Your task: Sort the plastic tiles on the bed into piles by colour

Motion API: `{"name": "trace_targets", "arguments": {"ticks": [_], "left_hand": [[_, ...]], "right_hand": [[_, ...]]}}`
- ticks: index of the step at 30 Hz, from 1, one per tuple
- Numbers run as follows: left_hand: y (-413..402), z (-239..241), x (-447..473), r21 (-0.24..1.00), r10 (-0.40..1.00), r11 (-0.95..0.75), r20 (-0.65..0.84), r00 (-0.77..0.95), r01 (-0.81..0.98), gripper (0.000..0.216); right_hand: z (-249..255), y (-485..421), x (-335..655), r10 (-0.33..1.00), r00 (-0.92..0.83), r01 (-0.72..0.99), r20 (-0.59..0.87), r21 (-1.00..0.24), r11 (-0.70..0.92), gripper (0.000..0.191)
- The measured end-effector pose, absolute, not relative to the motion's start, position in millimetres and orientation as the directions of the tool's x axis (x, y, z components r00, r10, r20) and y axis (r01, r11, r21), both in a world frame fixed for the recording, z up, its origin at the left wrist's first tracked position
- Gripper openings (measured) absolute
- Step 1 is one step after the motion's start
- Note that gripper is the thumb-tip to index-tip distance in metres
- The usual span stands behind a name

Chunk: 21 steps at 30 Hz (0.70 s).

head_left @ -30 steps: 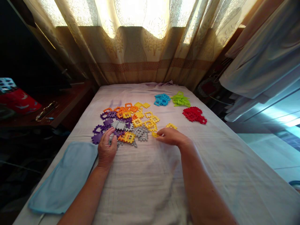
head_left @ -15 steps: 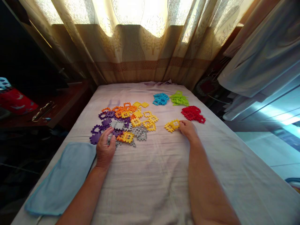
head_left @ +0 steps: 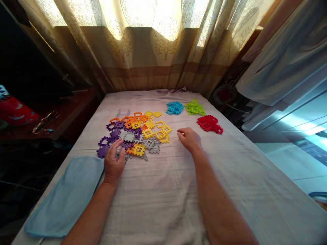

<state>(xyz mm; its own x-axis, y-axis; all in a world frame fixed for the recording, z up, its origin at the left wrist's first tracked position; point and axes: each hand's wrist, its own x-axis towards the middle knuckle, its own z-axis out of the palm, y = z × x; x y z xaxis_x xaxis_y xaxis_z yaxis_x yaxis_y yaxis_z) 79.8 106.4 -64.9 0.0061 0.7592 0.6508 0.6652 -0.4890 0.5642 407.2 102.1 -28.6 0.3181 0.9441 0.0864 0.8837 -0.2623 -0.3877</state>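
My left hand (head_left: 114, 161) rests at the near left edge of a mixed heap of toothed plastic building tiles, its thumb and fingers apart. Beside it lie purple tiles (head_left: 103, 151), grey tiles (head_left: 154, 146) and a yellow window tile (head_left: 138, 149) over an orange one. Farther back in the heap are orange tiles (head_left: 127, 121) and more yellow tiles (head_left: 163, 137). My right hand (head_left: 189, 139) is over the separate yellow tiles (head_left: 183, 134), hiding most of them. Its fingers are bent and a gap shows between them and the thumb.
Sorted piles of blue tiles (head_left: 174, 108), lime green tiles (head_left: 194, 107) and red tiles (head_left: 209, 124) lie at the back right. A light blue cloth (head_left: 68, 194) covers the front left of the sheeted surface (head_left: 158, 200). A curtain (head_left: 163, 68) hangs behind.
My right hand has moved left from the right edge of the separate yellow tiles to over them. My left hand has stayed in place beside the heap.
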Motion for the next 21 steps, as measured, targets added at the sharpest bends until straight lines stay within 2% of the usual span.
{"name": "trace_targets", "arguments": {"ticks": [3, 6, 13, 18, 21], "left_hand": [[106, -65, 80, 0.569, 0.765, -0.481, 0.644, 0.003, 0.667, 0.028], [107, -65, 79, 0.576, 0.770, -0.480, 0.638, 0.003, 0.662, 0.028], [108, -67, 79, 0.569, 0.760, -0.495, 0.649, 0.011, 0.657, 0.028], [109, -67, 79, 0.575, 0.762, -0.493, 0.647, 0.006, 0.653, 0.029], [109, -67, 80, 0.580, 0.767, -0.484, 0.642, -0.001, 0.655, 0.029]], "right_hand": [[-29, 105, 377, 0.984, 0.135, 0.922, 0.119, -0.379, -0.081, 0.035], [-36, 105, 361, 0.990, 0.059, 0.952, 0.126, -0.304, -0.018, 0.042], [-46, 108, 354, 0.992, 0.022, 0.965, 0.121, -0.260, 0.010, 0.027], [-46, 110, 352, 0.980, 0.004, 0.956, 0.198, -0.288, 0.055, 0.021], [-43, 110, 362, 0.963, 0.056, 0.952, 0.262, -0.306, 0.028, 0.021]]}}
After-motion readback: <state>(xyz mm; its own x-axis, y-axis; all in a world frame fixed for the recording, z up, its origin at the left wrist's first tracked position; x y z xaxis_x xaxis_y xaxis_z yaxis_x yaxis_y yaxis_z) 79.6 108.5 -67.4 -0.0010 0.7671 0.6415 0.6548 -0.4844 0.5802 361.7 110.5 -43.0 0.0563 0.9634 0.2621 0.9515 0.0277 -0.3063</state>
